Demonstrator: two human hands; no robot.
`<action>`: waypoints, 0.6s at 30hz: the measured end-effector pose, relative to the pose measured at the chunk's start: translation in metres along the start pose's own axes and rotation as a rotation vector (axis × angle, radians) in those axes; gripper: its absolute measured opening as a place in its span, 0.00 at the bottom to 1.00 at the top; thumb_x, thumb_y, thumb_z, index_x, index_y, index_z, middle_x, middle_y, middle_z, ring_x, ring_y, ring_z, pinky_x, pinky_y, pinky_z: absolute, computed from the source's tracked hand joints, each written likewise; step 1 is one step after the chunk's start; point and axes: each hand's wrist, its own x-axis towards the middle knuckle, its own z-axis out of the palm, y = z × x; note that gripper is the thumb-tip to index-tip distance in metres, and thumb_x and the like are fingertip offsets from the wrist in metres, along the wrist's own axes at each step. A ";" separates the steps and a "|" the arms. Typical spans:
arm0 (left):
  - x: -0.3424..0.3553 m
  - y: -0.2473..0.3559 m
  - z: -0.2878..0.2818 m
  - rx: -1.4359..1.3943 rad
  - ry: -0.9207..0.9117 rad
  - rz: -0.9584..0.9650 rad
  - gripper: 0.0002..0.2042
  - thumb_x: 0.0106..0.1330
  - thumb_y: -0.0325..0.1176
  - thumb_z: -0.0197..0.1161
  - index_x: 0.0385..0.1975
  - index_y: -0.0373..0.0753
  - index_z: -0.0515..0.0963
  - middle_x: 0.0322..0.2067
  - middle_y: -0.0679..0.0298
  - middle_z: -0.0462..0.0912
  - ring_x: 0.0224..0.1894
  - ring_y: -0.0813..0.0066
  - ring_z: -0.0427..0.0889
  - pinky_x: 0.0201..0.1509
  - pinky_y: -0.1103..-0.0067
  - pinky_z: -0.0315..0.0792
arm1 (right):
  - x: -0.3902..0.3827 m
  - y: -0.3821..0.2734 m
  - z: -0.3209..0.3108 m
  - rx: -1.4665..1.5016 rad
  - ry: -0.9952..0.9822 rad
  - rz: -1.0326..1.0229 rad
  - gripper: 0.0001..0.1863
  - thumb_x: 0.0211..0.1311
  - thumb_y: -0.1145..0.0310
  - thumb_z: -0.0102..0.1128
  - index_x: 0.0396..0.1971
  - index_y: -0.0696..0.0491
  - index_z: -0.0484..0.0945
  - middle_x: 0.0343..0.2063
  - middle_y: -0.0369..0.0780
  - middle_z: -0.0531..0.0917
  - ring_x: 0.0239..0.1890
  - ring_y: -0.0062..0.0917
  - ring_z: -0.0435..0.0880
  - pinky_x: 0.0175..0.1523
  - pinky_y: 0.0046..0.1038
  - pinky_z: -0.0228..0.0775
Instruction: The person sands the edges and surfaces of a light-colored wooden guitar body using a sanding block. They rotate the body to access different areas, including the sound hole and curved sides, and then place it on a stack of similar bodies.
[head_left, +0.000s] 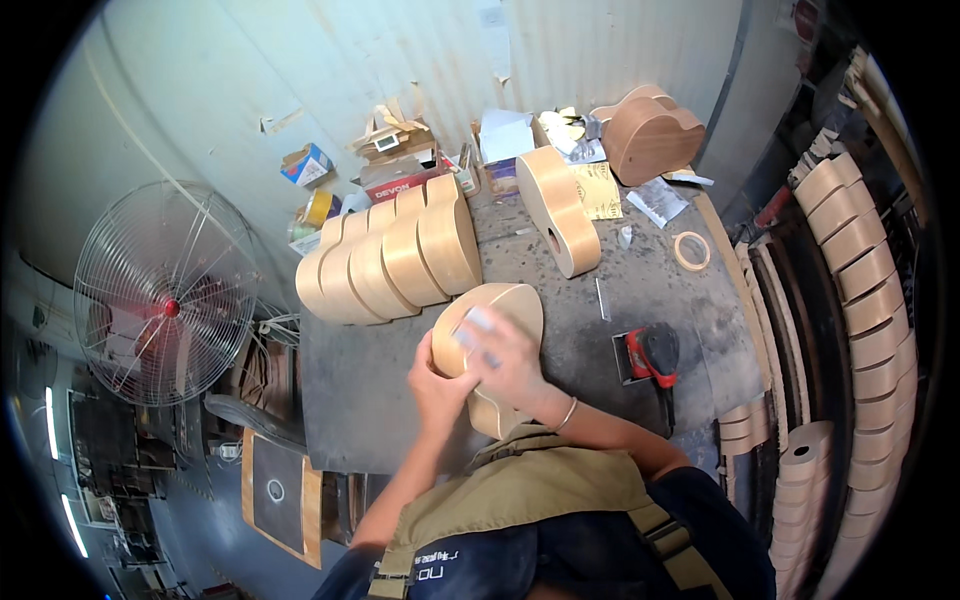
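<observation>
A pale wooden ukulele-shaped body [518,308] stands on its edge on the dark worktable [370,375], close against my apron. My left hand [438,385] grips its left side, thumb on the near face and fingers round the edge. My right hand [510,362] presses a small whitish flat piece [480,320] against the curved side; motion blurs it and its kind is unclear. A row of similar bodies [385,262] stands to the left. One more body with a round hole [558,215] lies farther back.
A red and black power sander [652,355] with its cord lies at the right, near a tape roll [691,251]. Cartons [400,175] and a brown body [655,140] line the back. A fan [170,300] stands left; racked bodies [865,270] stand right.
</observation>
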 end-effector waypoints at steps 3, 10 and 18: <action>0.004 -0.010 -0.010 -0.061 -0.013 -0.003 0.41 0.51 0.32 0.87 0.65 0.25 0.75 0.54 0.52 0.87 0.53 0.70 0.87 0.60 0.72 0.81 | 0.012 -0.009 -0.006 -0.012 -0.104 -0.164 0.17 0.72 0.71 0.61 0.58 0.49 0.86 0.60 0.46 0.85 0.56 0.42 0.87 0.59 0.40 0.81; -0.003 0.017 -0.005 -0.149 -0.053 -0.060 0.38 0.55 0.28 0.84 0.67 0.26 0.74 0.55 0.54 0.87 0.54 0.70 0.87 0.60 0.72 0.80 | 0.008 0.041 0.001 0.013 0.092 0.523 0.20 0.70 0.68 0.63 0.60 0.44 0.85 0.58 0.42 0.85 0.56 0.40 0.87 0.60 0.38 0.80; -0.012 0.024 -0.010 -0.149 -0.075 -0.084 0.38 0.55 0.27 0.83 0.67 0.26 0.73 0.56 0.55 0.86 0.56 0.69 0.86 0.62 0.71 0.80 | 0.023 0.036 -0.022 -0.020 -0.104 0.305 0.17 0.70 0.62 0.68 0.56 0.43 0.89 0.49 0.40 0.90 0.46 0.38 0.91 0.50 0.36 0.85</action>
